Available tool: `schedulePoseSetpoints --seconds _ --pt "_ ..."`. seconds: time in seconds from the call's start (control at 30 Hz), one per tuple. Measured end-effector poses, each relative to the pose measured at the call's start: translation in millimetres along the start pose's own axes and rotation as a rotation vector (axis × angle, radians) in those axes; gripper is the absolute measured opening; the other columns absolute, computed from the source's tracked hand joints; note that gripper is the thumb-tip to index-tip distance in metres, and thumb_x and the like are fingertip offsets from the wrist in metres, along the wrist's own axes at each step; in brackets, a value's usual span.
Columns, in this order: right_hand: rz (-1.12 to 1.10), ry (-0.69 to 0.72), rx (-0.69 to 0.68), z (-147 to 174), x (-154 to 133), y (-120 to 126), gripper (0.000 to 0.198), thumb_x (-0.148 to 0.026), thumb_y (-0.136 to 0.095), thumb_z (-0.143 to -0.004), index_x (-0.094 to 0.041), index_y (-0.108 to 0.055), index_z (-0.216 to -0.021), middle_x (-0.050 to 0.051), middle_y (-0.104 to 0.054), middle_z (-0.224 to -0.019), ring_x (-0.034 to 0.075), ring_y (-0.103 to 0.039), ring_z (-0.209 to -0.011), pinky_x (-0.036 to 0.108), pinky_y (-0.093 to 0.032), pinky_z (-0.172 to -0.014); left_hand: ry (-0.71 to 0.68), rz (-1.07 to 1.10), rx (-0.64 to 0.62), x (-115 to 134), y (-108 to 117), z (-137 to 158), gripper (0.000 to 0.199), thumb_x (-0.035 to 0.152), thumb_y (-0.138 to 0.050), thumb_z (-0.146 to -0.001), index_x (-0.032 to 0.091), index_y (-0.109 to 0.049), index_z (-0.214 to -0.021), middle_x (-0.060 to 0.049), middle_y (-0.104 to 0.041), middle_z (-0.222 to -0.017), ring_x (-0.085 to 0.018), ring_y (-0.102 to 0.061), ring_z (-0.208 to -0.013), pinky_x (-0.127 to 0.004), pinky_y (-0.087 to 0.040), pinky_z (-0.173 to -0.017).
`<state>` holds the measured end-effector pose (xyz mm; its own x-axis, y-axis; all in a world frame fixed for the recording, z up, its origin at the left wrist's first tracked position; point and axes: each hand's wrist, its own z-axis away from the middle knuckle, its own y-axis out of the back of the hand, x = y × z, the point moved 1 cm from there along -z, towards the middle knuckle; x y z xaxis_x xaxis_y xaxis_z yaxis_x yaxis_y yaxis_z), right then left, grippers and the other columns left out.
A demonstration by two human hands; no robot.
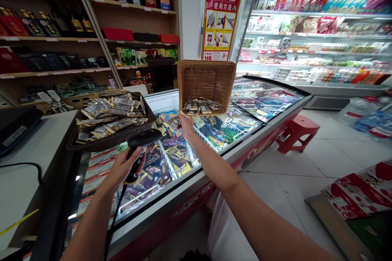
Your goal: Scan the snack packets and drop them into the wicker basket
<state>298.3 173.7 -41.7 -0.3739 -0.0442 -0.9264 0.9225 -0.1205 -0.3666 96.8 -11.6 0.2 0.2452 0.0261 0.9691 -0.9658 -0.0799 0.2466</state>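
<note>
My left hand [124, 169] is wrapped round the handle of a black handheld barcode scanner [143, 138], its cord hanging down below. Between the fingers of my right hand [186, 125] is a small clear packet [173, 123] with dark contents. That hand is just below the front rim of a tan wicker basket [206, 65], which is tilted towards me and has several similar packets [202, 107] at its bottom. Left of the scanner, a dark wicker basket [150, 116] is heaped with packets [118, 108] of the same look.
Under both baskets runs a glass-topped chest freezer [245, 142] with ice creams inside. A white counter [33, 163] stands at the left. On the floor to the right are a red stool [298, 130] and large water bottles [359, 110]. Stocked shelves [143, 40] line the back.
</note>
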Motion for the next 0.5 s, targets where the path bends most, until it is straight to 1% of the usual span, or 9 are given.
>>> schedulePoseSetpoints --seconds 0.1,0.2,0.37,0.43,0.5 --pt "-0.005 -0.005 0.004 0 0 -2 0.049 -0.029 -0.069 -0.085 -0.016 -0.058 -0.131 -0.009 -0.053 -0.056 0.013 -0.048 -0.040 0.027 -0.044 -0.043 -0.031 -0.009 -0.034 -9 3 -4 0.054 0.076 -0.072 -0.077 0.023 -0.059 -0.074 0.001 -0.055 -0.057 -0.014 -0.046 -0.046 -0.028 -0.040 -0.048" --pt "-0.014 0.007 0.001 -1 1 -2 0.044 -0.030 -0.070 -0.082 -0.017 -0.060 -0.123 -0.009 -0.052 -0.057 0.013 -0.047 -0.039 0.027 -0.041 -0.041 -0.049 -0.008 -0.043 -16 6 -7 0.051 0.074 -0.069 -0.082 0.023 -0.059 -0.077 0.001 -0.058 -0.061 -0.013 -0.047 -0.047 -0.029 -0.042 -0.051" --pt "0.000 0.003 0.006 -4 3 -3 0.037 -0.030 -0.068 -0.080 -0.018 -0.061 -0.115 -0.010 -0.050 -0.055 0.013 -0.047 -0.039 0.026 -0.041 -0.041 -0.014 0.000 -0.022 -16 6 -9 0.055 0.078 -0.068 -0.078 0.024 -0.058 -0.076 0.000 -0.059 -0.061 -0.014 -0.048 -0.045 -0.029 -0.043 -0.048" --pt "0.019 -0.006 0.031 -6 3 -5 0.034 -0.032 -0.067 -0.081 -0.019 -0.062 -0.112 -0.009 -0.050 -0.056 0.012 -0.047 -0.040 0.025 -0.042 -0.042 -0.010 0.000 -0.016 -14 5 -9 0.057 0.079 -0.067 -0.077 0.023 -0.058 -0.076 0.000 -0.059 -0.059 -0.014 -0.048 -0.045 -0.029 -0.043 -0.048" --pt "0.032 -0.008 0.088 -9 4 -6 0.033 -0.034 -0.067 -0.082 -0.019 -0.062 -0.111 -0.008 -0.053 -0.062 0.011 -0.048 -0.043 0.024 -0.044 -0.043 0.000 -0.002 -0.001 -12 5 -9 0.058 0.080 -0.069 -0.074 0.023 -0.058 -0.075 0.000 -0.058 -0.057 -0.015 -0.047 -0.044 -0.029 -0.043 -0.046"
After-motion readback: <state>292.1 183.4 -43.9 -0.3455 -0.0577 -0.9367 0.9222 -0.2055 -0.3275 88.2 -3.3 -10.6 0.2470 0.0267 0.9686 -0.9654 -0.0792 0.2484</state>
